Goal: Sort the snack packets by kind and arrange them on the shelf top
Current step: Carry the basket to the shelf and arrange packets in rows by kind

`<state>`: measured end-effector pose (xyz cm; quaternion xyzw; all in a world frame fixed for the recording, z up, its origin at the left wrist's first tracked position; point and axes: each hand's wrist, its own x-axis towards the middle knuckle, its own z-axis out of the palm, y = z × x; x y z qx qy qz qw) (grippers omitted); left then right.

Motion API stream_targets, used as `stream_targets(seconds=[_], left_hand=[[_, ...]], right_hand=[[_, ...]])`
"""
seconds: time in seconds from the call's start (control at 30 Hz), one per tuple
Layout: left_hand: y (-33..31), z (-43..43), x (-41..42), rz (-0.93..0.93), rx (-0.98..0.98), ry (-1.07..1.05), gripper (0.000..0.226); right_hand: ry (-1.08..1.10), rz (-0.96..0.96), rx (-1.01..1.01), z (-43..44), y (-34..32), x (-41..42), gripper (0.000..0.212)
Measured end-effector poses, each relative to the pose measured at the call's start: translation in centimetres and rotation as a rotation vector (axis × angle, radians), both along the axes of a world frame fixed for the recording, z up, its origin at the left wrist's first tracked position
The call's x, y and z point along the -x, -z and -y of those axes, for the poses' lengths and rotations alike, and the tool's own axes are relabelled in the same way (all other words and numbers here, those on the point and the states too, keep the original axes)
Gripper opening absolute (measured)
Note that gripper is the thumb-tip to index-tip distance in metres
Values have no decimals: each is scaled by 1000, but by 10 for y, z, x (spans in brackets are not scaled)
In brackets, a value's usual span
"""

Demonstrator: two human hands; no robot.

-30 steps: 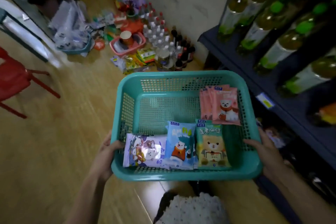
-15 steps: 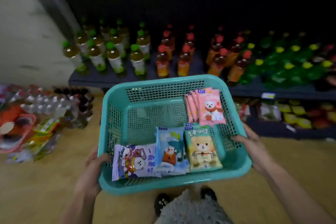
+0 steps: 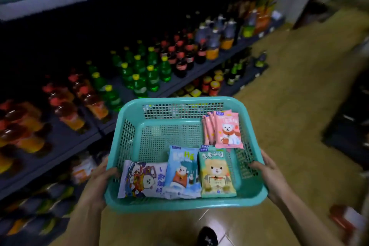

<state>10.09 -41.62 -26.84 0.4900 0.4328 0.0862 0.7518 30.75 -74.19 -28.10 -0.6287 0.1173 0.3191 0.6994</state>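
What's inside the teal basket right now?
Inside the basket: a fanned stack of pink packets at the far right corner, and a white packet, blue packet and green packet along the near wall. Anything beneath them is covered.

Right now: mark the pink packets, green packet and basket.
pink packets (image 3: 229, 133), head view, face of the front packet.
green packet (image 3: 216, 175), head view, bear print at its middle.
basket (image 3: 179, 204), head view, near rim.
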Motion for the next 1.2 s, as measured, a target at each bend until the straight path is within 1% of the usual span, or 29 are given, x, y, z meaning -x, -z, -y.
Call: stream_targets(seconds=[0.17,0.33,0.43,0.57,0.67,0.7,0.83,0.9,1.0,1.07,1.2], left_hand=[[3,38,-136,14,-6,235,60],[-1,85,-255,14,-26,479,62],[6,108,-327,9,-54,587,60],[8,141,-419,29,-110,720,50],[14,160,-477,-6,-126,785,60],[16,166,-495,-7,-118,799,60],[27,190,-552,-7,-74,833,60],[33,201,-575,-5,-43,818,50],[46,219,-604,-14,-8,757,57],[52,233,-621,-31,19,672,55],[65,261,-644,-59,55,450,56]], right_hand=[[235,38,49,80,-2,-47,52],[408,-15,54,140,-5,-87,50],[506,-65,45,166,-3,-115,55],[631,-94,65,193,-5,-160,55],[660,-101,59,210,-9,-195,53],[668,-104,59,217,-9,-208,53],[674,-112,97,244,-9,-262,55],[658,-110,90,258,-6,-292,55],[637,-130,116,278,3,-345,51],[592,-123,129,289,14,-389,49],[430,-94,184,311,34,-487,52]])
